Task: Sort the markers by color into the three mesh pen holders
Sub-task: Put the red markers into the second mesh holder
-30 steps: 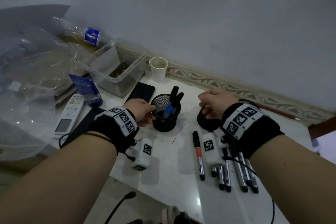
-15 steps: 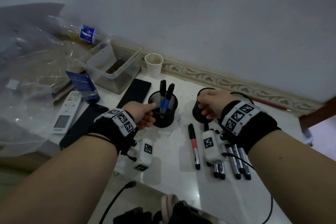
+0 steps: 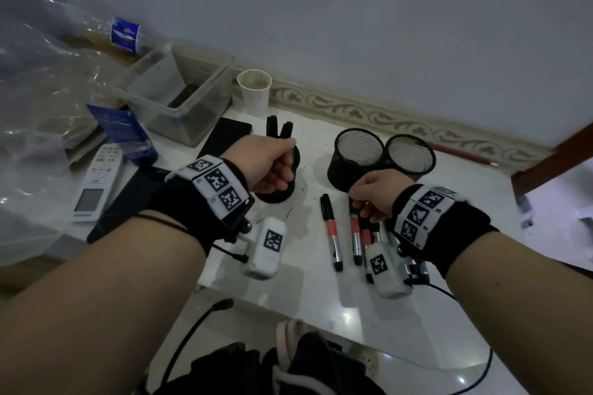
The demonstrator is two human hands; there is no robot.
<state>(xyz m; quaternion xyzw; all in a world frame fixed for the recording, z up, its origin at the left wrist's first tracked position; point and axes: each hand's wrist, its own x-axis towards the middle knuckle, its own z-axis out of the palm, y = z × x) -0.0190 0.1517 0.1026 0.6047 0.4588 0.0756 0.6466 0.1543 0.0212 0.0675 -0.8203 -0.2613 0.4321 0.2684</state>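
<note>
Three black mesh pen holders stand on the white table. My left hand grips the left holder, which has two markers standing in it. The middle holder and the right holder look empty. My right hand is down on the row of loose markers, fingers closed around the cap end of a red-banded marker. Another red-banded marker lies to its left. More markers lie under my right wrist, partly hidden.
A white paper cup, a clear plastic box, a black phone, a white remote and plastic bags sit at the left and back. A red pencil lies by the wall. The table's front edge is near my forearms.
My right hand left the middle holder and dropped toward me onto the loose markers, closing on one. My left hand closed further around the left holder.
</note>
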